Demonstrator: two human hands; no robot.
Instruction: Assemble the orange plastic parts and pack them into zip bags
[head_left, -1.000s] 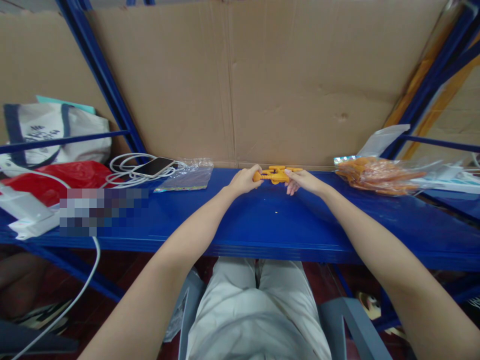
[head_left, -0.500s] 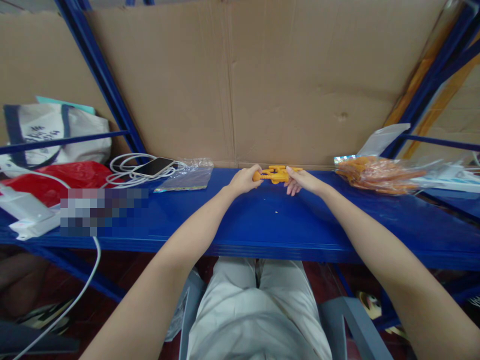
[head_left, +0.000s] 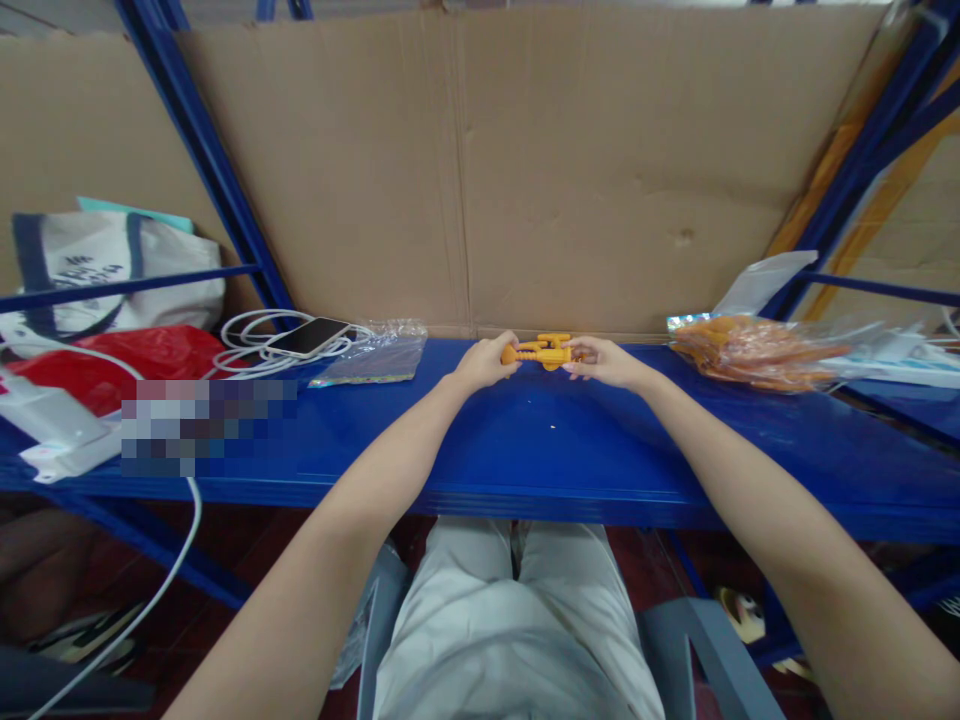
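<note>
Between my hands, just above the far part of the blue shelf top, is a yellow-orange plastic toy (head_left: 553, 355) with a rounded left end, a ribbed shaft and a bulkier middle. Its exact kind is too small to make out. My left hand (head_left: 486, 362) is closed on the rounded left end, fingers wrapped from above. At the other end, my right hand (head_left: 606, 362) pinches the toy with thumb and fingers. The fingers hide both tips of the toy.
An orange-filled clear plastic bag (head_left: 750, 352) lies at the right. To the left are a flat clear bag (head_left: 379, 352), a phone (head_left: 309, 337) on coiled white cable, a red bag (head_left: 180, 352) and a white power strip (head_left: 67, 450). Cardboard (head_left: 570, 180) stands behind.
My right hand's fingers have drawn in from a looser, spread hold to a pinch on the toy's right end. The left hand stays nearly still.
</note>
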